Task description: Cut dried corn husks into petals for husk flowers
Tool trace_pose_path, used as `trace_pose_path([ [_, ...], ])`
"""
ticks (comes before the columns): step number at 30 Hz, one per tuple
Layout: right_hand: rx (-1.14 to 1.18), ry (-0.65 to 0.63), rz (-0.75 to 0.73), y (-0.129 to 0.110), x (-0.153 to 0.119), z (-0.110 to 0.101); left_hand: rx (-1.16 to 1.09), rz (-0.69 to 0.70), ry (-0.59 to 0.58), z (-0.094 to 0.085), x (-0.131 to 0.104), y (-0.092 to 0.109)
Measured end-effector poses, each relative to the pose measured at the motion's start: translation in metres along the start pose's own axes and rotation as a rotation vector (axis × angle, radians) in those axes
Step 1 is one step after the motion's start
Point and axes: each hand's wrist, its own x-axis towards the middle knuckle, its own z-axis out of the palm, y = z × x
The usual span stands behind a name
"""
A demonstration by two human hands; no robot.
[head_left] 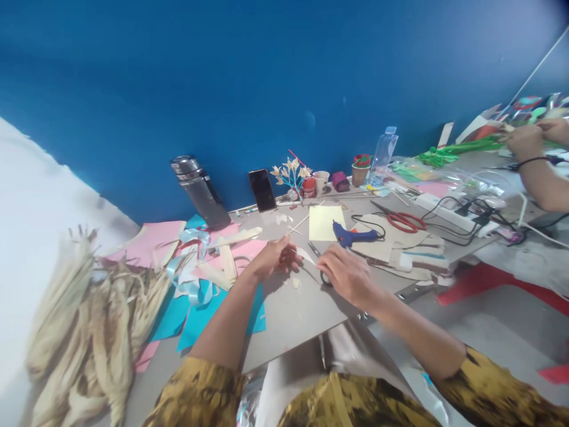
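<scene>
A narrow pale strip of corn husk (306,257) spans the gap between my two hands over the table. My left hand (281,258) has its fingers curled around the strip's left end. At the other end, the fingers of my right hand (347,274) are pinched together on the strip. A pair of small dark scissors (314,248) shows beside and under the right fingers, blades pointing away; whether that hand also touches them is unclear. A small pale scrap (296,284) lies below the hands. Just beyond is a yellow paper square (326,222), with a blue glue gun (355,235) on its right.
Dried corn husks (106,332) and coloured paper (204,314) spread on the left. A flask (202,193), phone (262,190), husk flowers (291,175) and bottle (383,155) stand along the wall. Red-handled scissors (405,222) and a power strip (453,213) lie right, near another person's hands (528,142).
</scene>
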Motion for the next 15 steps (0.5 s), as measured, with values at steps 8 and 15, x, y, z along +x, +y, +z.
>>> trace_pose_path([
  [8,-0.066,-0.021,-0.102,-0.002,0.014,0.001,-0.157,-0.026,-0.066,0.001,-0.005,0.005],
  [15,0.519,0.051,0.559,0.001,0.027,0.008,-0.244,0.218,0.119,0.007,-0.001,0.006],
])
